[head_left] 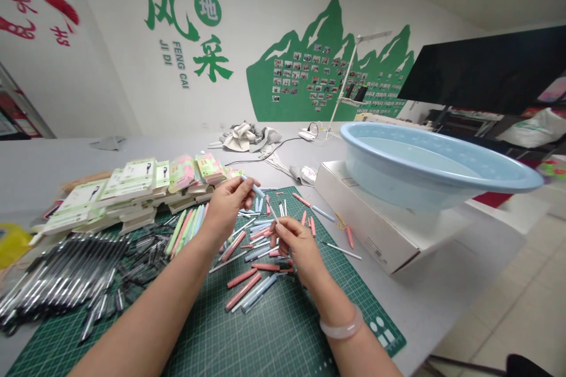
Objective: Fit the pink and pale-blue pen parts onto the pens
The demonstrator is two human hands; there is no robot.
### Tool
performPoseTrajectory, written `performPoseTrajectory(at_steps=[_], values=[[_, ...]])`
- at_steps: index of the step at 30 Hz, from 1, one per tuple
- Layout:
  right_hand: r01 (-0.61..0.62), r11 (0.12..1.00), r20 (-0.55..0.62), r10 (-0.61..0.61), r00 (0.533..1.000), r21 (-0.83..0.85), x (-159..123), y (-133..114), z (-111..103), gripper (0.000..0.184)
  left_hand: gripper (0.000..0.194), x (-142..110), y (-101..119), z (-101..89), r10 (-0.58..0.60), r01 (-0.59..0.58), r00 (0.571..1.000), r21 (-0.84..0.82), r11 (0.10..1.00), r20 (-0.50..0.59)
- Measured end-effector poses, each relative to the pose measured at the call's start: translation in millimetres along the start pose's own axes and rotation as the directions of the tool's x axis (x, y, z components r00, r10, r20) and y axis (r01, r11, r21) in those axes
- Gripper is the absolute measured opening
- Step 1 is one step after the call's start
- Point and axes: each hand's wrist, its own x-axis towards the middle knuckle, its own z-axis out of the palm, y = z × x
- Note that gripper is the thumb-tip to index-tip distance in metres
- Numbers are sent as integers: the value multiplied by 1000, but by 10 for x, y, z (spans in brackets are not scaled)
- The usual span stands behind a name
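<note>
Between the thumb and fingers of my left hand (230, 203) is a light blue pen barrel (257, 190), tilted down to the right. My right hand (295, 244) pinches a thin, whitish pen refill (273, 212), its upper tip close to the barrel's lower end. Whether the two touch I cannot make out. Under both hands, pink and blue pen parts and white refills lie scattered on a green cutting mat (207, 341). Nearer to me are a pink pen barrel (243, 292) and a blue pen barrel (260, 293), side by side.
Many clear pens with dark ends (66, 274) lie in a row at the left, beside loose black caps (145, 247). Stacked cartons (128, 182) stand behind them. On the right, a blue basin (398, 188) rests on a white box (375, 221). Cloths (247, 136) lie farther back.
</note>
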Motion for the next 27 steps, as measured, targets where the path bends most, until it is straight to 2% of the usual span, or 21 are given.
performPoseTrajectory(at_steps=[5,13,18,22,27], values=[[4,1000,-2,-4,1000,2,4,-3,-3,18,24,-31,33,33,22,-24,999,74,997,23],[20,999,-18,-21,1000,-48,3,-14,16,19,25,-97,53,90,48,-80,994,358,930,95],[28,998,-10,-28,1000,-54,-7,-13,25,21,24,-103,89,87,34,-59,997,374,925,71],[5,1000,-11,-5,1000,-16,-7,-24,33,21,26,-131,77,97,-8,-49,991,414,909,135],[16,999,-40,-17,999,-42,-6,-2,43,19,29,-195,-51,145,-42,-68,976,486,871,212]])
